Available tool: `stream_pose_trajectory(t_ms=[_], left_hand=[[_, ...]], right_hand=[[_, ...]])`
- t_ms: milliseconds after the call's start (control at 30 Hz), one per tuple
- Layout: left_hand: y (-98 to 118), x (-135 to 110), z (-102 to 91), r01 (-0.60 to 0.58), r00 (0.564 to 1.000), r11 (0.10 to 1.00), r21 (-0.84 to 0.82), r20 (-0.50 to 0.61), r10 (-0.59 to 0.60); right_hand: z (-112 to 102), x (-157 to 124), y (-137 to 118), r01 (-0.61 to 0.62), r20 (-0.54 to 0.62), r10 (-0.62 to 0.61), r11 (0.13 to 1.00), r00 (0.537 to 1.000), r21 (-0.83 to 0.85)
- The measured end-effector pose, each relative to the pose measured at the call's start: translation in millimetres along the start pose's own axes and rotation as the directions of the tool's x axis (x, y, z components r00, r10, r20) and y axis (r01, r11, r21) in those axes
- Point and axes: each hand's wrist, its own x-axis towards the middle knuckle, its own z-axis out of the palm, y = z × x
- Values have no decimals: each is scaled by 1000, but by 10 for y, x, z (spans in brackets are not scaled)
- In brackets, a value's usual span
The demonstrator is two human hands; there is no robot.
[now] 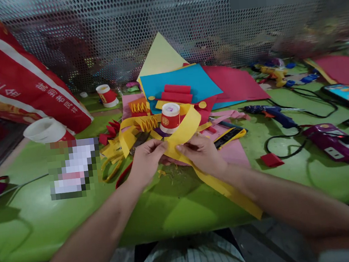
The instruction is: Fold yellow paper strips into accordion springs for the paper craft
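A long yellow paper strip [218,185] runs between my two hands, one part curving up behind them and a tail hanging down toward the table's front. My left hand [149,157] pinches the strip near its crossing point. Close beside it, my right hand [202,153] grips the same strip between thumb and fingers. Just behind the hands stands an upside-down red and white paper cup [171,118]. Folded yellow paper [148,124] and scissors with yellow handles [112,169] lie left of the hands. A yellow and black utility knife [229,136] rests to the right.
Blue paper [178,82] and red sheets [235,82] are stacked behind. A glue gun [270,113], a purple power strip [336,142] and cables lie right. On the left are a phone [76,165], a white cup [43,130] and a large red bag [22,68]. Perforated metal [103,34] closes the back.
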Motion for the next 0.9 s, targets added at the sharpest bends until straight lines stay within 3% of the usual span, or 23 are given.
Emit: stream_pose_trajectory(t_ms=[67,233,300,367,467,533,667,833,900], left_hand=[[-5,4,-7,15,1000,999,-47,22,-14],[-17,10,-15,22,1000,991,-131,22,-20],[-16,8,-12,34,999,982,-188,7,-33],[-11,2,-6,50,999,970,-236,-2,-52],[3,-13,3,63,998,969,-241,8,-63],[14,-22,6,50,999,982,-184,16,-48],[27,-21,5,0,1000,999,-53,31,1],[21,-16,-3,-80,996,996,30,42,79],[16,-22,-8,-99,993,993,57,67,95]], right_hand=[[-42,-4,2,103,72,-92,980,993,-172],[-122,-12,32,224,222,-152,912,963,-344],[-136,-18,42,356,284,-242,802,928,-479],[-144,-26,40,480,353,-325,635,877,-606],[-146,-41,18,542,404,-369,458,837,-705],[-141,-50,4,547,412,-374,411,831,-730],[-129,-60,0,530,388,-368,481,845,-698],[-151,-36,-27,517,313,-415,743,854,-425],[-166,-14,-63,425,216,-372,851,903,-307]])
